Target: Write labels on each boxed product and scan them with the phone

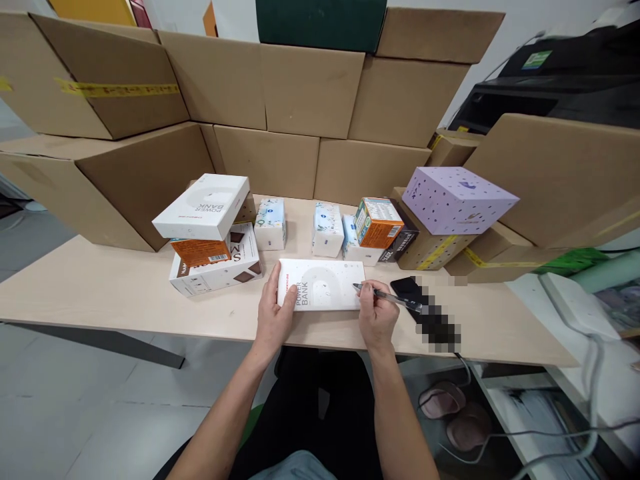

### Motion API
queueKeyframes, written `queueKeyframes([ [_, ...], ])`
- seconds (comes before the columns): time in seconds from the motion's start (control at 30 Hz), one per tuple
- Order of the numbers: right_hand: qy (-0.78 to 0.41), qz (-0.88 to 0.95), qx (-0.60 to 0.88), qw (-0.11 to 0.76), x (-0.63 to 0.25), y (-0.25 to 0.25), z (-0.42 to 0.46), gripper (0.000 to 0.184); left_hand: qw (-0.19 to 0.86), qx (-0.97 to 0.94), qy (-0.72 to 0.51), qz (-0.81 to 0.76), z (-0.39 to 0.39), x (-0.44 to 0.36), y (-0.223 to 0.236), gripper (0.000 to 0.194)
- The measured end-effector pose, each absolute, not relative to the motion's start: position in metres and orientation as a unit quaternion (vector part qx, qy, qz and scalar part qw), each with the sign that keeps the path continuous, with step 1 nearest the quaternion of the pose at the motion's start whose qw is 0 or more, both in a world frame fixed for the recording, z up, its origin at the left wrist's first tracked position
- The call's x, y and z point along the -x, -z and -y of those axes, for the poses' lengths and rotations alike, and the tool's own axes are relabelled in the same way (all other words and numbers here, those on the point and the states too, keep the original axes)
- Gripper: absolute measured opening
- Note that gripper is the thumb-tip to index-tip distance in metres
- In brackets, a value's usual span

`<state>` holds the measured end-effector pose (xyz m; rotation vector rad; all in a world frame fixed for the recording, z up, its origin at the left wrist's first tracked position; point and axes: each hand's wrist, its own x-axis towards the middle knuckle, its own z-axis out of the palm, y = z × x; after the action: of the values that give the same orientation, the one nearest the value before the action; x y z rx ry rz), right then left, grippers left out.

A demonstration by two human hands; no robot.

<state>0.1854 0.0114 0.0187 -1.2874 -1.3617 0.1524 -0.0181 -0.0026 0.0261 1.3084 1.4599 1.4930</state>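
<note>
A white power bank box (330, 288) lies on the table in front of me, its printed lettering turned sideways. My left hand (274, 313) grips the box's left end, thumb on top and fingers along the side. Between the thumb and fingers of my right hand (379, 319) is a dark pen (395, 298). Its tip points left over the right part of the box; whether it touches the surface I cannot tell. Just right of that hand lies a black phone (407, 292), partly blurred out.
At left, another white power bank box (207, 203) rests on an orange box (200, 252) and a white biscuit-type box (220, 270). Small tissue packs (327, 229), an orange carton (379, 223) and a purple dotted box (457, 200) stand behind. Cardboard walls (270, 157) enclose the back.
</note>
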Motion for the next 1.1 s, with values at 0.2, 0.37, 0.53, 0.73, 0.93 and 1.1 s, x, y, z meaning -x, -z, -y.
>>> queueKeyframes([
  [0.2, -0.068, 0.600, 0.568, 0.560, -0.184, -0.022, -0.013, 0.030, 0.346, -0.488, -0.569, -0.564, 0.003, 0.018, -0.027, 0.063],
  [0.37, -0.071, 0.606, 0.582, 0.538, -0.183, -0.027, -0.014, 0.032, 0.338, -0.490, -0.578, -0.558, 0.002, 0.019, -0.024, 0.063],
  [0.53, -0.081, 0.608, 0.572, 0.545, -0.185, -0.026, -0.015, 0.030, 0.341, -0.491, -0.573, -0.561, 0.001, 0.019, -0.024, 0.063],
  [0.73, -0.176, 0.522, 0.553, 0.626, -0.183, -0.021, -0.014, 0.029, 0.349, -0.484, -0.572, -0.562, 0.001, 0.019, -0.025, 0.064],
  [0.93, -0.261, 0.440, 0.528, 0.678, -0.208, -0.031, -0.006, 0.033, 0.315, -0.505, -0.578, -0.559, 0.000, 0.020, -0.022, 0.062],
  [1.1, -0.223, 0.557, 0.688, 0.408, -0.245, -0.035, 0.008, 0.043, 0.303, -0.500, -0.579, -0.568, 0.001, 0.020, -0.022, 0.061],
])
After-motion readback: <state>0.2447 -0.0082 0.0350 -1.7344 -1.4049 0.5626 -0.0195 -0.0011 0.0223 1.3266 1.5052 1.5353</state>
